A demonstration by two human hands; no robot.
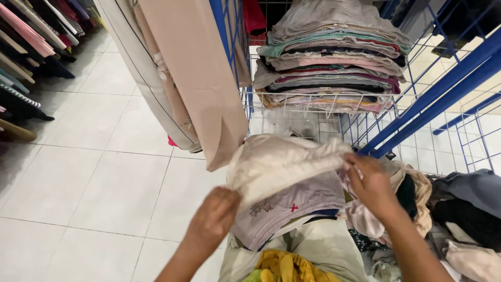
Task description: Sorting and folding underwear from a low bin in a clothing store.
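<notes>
Together, left hand (216, 214) and right hand (371, 184) pinch a cream garment (276, 162) stretched above a lilac garment (292, 206).

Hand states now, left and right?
Left hand: closed, gripping the cream fabric garment at its left edge.
Right hand: closed, pinching the same garment's right edge.

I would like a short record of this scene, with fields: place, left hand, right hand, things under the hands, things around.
place: clothing shop with white tiled floor
left hand: left hand grips the near-left edge of a cream garment
right hand: right hand pinches the right end of the same garment
under the hands: pale lilac garment, yellow cloth, mixed loose clothes
around: stack of folded clothes on a wire shelf, blue wire rack, hanging beige garment
</notes>
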